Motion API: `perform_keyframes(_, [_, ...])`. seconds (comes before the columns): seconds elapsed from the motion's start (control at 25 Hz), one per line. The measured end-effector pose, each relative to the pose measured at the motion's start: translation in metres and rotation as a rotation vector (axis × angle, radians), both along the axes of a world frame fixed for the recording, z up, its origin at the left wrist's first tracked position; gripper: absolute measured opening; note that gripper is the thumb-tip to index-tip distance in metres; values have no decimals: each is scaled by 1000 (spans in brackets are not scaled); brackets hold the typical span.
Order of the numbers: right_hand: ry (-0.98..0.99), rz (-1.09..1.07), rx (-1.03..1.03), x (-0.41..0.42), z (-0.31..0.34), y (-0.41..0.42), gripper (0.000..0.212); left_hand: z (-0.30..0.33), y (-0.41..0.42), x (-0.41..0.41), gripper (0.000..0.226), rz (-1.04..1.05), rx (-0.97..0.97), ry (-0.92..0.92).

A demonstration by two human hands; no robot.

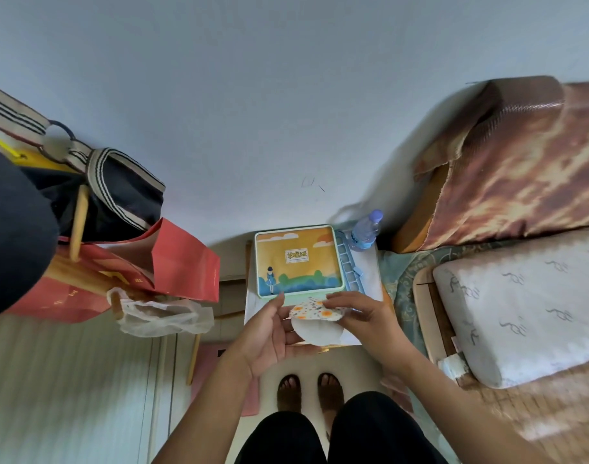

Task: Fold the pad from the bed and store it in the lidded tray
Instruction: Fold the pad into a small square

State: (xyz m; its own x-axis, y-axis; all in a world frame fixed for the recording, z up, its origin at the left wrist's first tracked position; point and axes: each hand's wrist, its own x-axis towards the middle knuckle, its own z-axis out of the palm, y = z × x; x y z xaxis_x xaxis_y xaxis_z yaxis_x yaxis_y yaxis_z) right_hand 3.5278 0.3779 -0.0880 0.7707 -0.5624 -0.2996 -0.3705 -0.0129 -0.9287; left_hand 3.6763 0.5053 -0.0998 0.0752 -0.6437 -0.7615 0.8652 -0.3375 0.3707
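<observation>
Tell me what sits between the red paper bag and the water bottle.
In the head view, the lidded tray with its illustrated lid closed lies between the red paper bag and the water bottle.

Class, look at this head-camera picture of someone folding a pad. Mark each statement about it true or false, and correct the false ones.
1. Both hands hold the pad. True.
2. The tray's lid is open. False: it lies shut on the tray.
3. A water bottle stands beside the tray. True.
4. The pad is plain white all over. False: one face has an orange speckled print.
5. The red paper bag lies on the bed. False: it sits on the left, away from the bed.
</observation>
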Motion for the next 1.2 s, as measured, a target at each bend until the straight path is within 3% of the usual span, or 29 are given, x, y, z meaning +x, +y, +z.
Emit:
perform_keyframes(0.2, [105,161,0,-9,0,-5,44,-1,-1,-4,30,-62,-28,-107])
perform_keyframes(0.28, [91,97,71,-12,-1,-5,41,-6,-2,-7,21,-87,-7,-191])
perform_keyframes(0.36, [95,-27,132,-11,-6,-7,25,-13,-2,-9,20,-116,43,-280])
perform_keyframes(0.56, [314,-114,562,-4,-34,-11,21,-34,2,-13,28,-217,105,-383])
perform_keyframes(0.72, [342,-250,667,9,-82,-7,10,-75,-1,-14,34,-57,283,-415])
perform_keyframes(0.8, [364,-340,721,19,-109,-4,4,-99,-4,-13,26,54,382,-385])
perform_keyframes(0.92, [490,-359,660,39,-162,3,3,-149,-13,-5,23,101,509,-490])
perform_keyframes(1.08, [692,-228,292,66,-240,-1,12,-221,-29,4,19,-92,612,-760])
perform_keyframes(1.2, [805,-98,152,82,-280,-7,19,-261,-34,8,27,-193,666,-854])
